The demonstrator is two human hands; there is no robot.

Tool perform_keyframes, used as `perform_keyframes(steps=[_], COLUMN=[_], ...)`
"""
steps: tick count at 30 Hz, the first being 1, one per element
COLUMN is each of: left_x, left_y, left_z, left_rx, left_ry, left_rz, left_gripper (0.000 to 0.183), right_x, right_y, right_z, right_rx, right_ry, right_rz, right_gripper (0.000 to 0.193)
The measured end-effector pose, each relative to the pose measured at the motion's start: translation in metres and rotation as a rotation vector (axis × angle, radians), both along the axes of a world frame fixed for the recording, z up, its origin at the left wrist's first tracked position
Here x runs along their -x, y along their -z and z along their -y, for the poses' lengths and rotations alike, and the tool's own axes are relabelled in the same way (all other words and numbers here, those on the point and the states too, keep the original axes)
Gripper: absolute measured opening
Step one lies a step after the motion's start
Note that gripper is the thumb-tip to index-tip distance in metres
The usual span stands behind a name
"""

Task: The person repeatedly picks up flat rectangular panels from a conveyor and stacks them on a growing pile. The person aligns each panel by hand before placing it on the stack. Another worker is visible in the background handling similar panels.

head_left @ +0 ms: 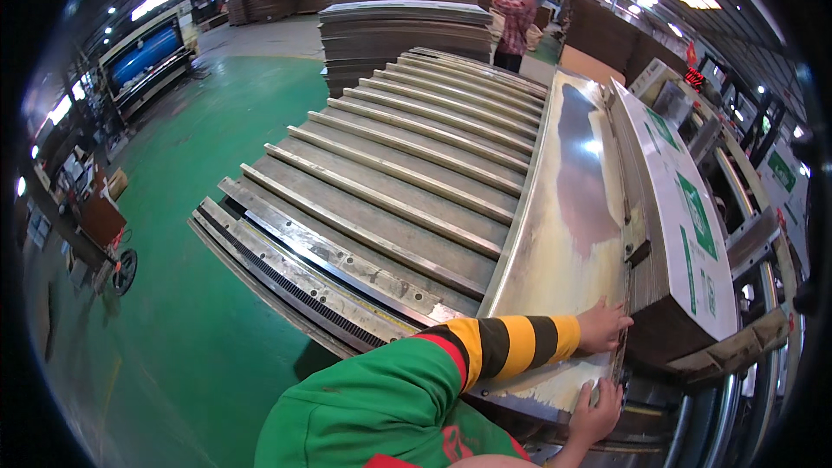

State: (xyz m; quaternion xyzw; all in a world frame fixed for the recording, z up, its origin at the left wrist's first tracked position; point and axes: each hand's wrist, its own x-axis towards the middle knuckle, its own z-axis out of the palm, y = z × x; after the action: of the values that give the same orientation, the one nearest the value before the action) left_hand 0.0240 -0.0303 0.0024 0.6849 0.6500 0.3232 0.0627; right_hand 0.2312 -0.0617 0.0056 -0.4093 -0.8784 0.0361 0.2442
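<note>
My left hand (601,327), below a yellow-and-black striped sleeve, reaches across the near end of a worn, pale metal plate (520,295). Its thumb stands apart and its fingertips rest at the plate's right edge. Closer to me, my right hand (595,414) is at the same edge, thumb and fingers apart. Neither hand visibly holds anything. Just beyond the edge lies a stack of cardboard sheets (654,295), its top sheet (685,217) white with green print. A small dark block (637,251) sits between plate and stack.
Left of the plate, a slatted metal bed (390,182) ends in a toothed rail (295,273). Tall cardboard stacks (403,26) stand behind it. A person (517,22) in a checked shirt is beside them. Rollers (724,420) lie at the lower right; green floor (191,295) spreads left.
</note>
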Motion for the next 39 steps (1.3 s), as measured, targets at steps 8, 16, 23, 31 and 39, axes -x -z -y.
perform_keyframes(steps=[8, 16, 23, 31, 39], left_x=[-0.0006, 0.0003, 0.0041, 0.0074, 0.0068], left_y=[0.0012, -0.0009, -0.0039, -0.0038, -0.0001], left_z=[0.0003, -0.0004, 0.0019, -0.0019, -0.0044], left_rx=[0.000, -0.009, -0.064, -0.116, -0.131], left_ry=[-0.040, -0.043, -0.026, -0.047, -0.057], left_rz=[-0.019, 0.054, 0.130, 0.130, 0.121], left_gripper=[0.079, 0.073, 0.066, 0.064, 0.064], right_x=[-0.0071, -0.0075, -0.0073, -0.0069, -0.0073], right_y=[0.0120, 0.0118, 0.0106, 0.0063, 0.0075], right_z=[-0.0045, -0.0016, -0.0001, -0.0001, -0.0013], right_rx=[-0.143, -0.150, -0.186, -0.179, -0.189], right_ry=[-0.094, -0.056, -0.061, -0.075, -0.083], right_rz=[-0.207, -0.273, -0.308, -0.325, -0.326], right_gripper=[0.026, 0.023, 0.019, 0.017, 0.017])
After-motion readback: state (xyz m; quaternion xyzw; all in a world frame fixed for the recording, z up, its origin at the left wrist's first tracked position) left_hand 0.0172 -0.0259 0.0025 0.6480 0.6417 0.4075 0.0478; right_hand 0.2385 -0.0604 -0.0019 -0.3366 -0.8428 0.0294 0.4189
